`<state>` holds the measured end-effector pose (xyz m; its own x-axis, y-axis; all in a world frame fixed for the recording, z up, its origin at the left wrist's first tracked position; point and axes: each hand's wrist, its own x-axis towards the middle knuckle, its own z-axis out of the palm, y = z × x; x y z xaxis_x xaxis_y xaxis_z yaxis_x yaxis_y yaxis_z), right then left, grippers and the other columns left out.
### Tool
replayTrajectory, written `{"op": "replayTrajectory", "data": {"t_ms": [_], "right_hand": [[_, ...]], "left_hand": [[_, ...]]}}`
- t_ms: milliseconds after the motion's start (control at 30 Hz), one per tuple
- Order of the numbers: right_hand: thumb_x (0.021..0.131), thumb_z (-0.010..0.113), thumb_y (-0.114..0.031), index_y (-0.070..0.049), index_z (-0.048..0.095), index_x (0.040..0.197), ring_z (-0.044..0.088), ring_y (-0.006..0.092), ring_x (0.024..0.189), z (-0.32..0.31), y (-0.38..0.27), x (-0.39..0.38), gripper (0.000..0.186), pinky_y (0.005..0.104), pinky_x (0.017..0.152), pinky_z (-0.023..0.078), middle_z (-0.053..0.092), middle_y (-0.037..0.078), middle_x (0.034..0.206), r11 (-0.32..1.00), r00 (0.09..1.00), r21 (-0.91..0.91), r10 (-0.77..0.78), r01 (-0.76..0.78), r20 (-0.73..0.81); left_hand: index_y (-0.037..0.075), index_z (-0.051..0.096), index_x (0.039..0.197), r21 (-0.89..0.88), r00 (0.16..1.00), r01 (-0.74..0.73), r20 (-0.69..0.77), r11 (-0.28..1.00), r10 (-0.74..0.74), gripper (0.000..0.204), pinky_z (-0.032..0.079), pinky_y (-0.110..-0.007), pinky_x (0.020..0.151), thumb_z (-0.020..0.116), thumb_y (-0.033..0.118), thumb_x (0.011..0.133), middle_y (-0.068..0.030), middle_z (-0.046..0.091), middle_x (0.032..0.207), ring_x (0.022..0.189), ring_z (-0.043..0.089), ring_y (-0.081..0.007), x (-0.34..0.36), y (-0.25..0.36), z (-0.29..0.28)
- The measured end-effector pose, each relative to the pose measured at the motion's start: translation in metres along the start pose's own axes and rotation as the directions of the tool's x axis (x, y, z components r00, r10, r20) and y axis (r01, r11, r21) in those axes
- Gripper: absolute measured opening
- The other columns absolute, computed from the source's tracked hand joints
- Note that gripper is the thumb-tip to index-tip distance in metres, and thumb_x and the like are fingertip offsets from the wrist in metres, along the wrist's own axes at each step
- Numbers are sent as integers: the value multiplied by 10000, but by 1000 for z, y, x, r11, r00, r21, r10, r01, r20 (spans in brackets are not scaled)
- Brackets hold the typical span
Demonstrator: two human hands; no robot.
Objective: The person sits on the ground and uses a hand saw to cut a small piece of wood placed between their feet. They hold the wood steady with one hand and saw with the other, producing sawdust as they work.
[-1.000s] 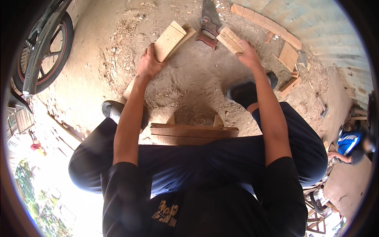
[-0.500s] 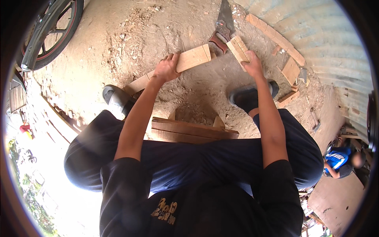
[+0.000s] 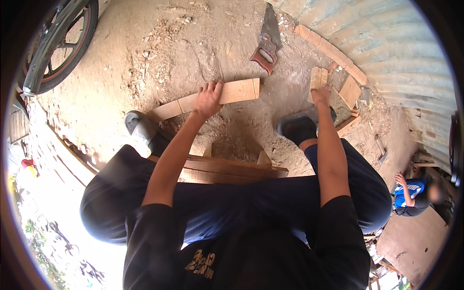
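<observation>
I see the left hand wrapped over a long wood board, out past the left shoe. The board runs mostly side to side. Its right end points right and a bit away from the person. The right hand pinches the near end of a short wood block, which points away from the person. I can't tell if either piece touches the dirt floor. A saw lies farther out, handle toward the person.
</observation>
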<state>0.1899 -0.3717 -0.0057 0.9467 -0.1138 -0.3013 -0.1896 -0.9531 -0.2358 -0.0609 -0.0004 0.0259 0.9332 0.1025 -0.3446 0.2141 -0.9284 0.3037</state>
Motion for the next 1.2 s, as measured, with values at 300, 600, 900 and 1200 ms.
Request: {"op": "replayTrajectory", "data": {"t_ms": [300,600,900,1200], "right_hand": [[663,815,-271,12,400,1242,596,375,1068,30,9,1,766,423,921,471,614,242,1110,991,996,134,39,-28,-75],[717,757,-85,-71,469,1173,565,326,1104,-31,-125,-68,539,406,948,454,582,158,1196,638,627,119,-770,761,121],[729,639,86,-86,469,1206,444,291,1239,18,-185,-185,535,410,1078,367,501,106,1298,313,297,-25,-869,949,395],[723,629,68,-89,412,1242,437,321,1236,10,-205,-184,584,427,1049,388,485,110,1310,461,381,19,-756,887,532]], "left_hand": [[48,359,1364,-123,993,-94,-79,988,85,874,461,-469,970,785,446,713,-163,459,1217,1133,506,-322,-5,-2,-5],[-35,356,1331,-426,857,-8,-469,905,-213,1027,544,-401,671,575,773,735,-169,475,1071,869,560,-256,20,-39,-79],[-78,352,1305,-458,744,-53,-611,888,-271,967,521,-411,734,674,649,755,-175,441,1090,927,538,-279,10,-50,-114],[-67,355,1318,-326,914,105,-342,940,-220,1045,519,-471,839,559,779,740,-225,474,1153,965,598,-359,-30,-52,-44]]}}
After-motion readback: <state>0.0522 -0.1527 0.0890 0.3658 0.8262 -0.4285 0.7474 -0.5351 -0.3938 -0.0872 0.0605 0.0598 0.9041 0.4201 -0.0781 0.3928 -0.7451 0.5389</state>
